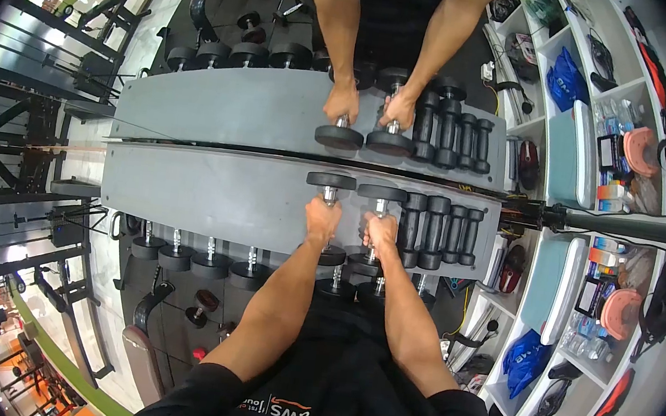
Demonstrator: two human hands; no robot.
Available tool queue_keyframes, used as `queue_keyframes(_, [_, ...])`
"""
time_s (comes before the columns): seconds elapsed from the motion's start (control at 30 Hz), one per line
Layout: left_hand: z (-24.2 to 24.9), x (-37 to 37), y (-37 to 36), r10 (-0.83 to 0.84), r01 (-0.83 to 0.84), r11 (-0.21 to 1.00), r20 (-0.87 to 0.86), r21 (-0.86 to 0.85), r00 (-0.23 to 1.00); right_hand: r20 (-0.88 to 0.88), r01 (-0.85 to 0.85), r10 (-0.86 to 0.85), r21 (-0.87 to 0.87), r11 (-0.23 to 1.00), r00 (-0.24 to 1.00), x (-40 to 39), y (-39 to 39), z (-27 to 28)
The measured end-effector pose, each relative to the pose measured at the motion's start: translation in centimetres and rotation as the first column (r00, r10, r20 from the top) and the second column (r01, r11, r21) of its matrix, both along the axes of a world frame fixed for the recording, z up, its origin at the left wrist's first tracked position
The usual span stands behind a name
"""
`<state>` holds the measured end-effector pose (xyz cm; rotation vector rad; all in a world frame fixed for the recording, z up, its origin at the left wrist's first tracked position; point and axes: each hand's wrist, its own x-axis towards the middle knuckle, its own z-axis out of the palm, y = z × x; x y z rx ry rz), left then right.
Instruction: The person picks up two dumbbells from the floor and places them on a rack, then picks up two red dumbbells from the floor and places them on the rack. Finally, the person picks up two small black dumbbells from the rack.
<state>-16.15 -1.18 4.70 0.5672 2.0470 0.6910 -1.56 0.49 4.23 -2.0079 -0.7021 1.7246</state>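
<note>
My left hand [322, 220] is wrapped round the chrome handle of a dumbbell [331, 181] with round black heads, over the grey rack top [187, 191]. Beside it, my right hand [380, 233] grips a second, similar dumbbell [382, 192]. Both dumbbells point away from me, side by side with a narrow gap between them. Their near heads are partly covered by my hands and wrists. Immediately right of my right hand, several smaller all-black dumbbells [433, 232] stand in a row on the same surface.
A mirror behind the rack reflects my arms and the dumbbells. More dumbbells [210, 264] line the lower tier in front. White shelves [596, 316] on the right hold a blue bag [526, 363], bottles and a pink container [622, 313]. A padded bench [144, 363] stands lower left.
</note>
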Motion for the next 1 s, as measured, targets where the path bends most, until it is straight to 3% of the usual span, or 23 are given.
queue_keyframes(0.17, [0.1, -0.3, 0.5, -0.004, 0.004, 1.0, 0.001, 0.006, 1.0, -0.18, 0.023, -0.025, -0.015, 1.0, 0.983, 0.4, 0.1, -0.4])
queue_keyframes(0.47, [0.7, -0.6, 0.3, -0.001, 0.001, 1.0, 0.021, -0.013, 1.0, -0.315, 0.106, -0.114, -0.043, 0.993, 0.942, 0.2, 0.5, 0.1])
queue_keyframes(0.67, [1.2, -0.8, 0.6, -0.003, 0.003, 1.0, 0.004, 0.007, 1.0, -0.155, 0.008, -0.01, -0.01, 1.0, 0.988, -0.6, 1.6, -0.4])
queue_keyframes(1.0, [0.4, -0.6, 0.2, -0.005, 0.006, 1.0, -0.034, 0.02, 0.999, -0.18, 0.085, -0.085, -0.01, 0.996, 0.98, -0.9, 0.8, -1.3])
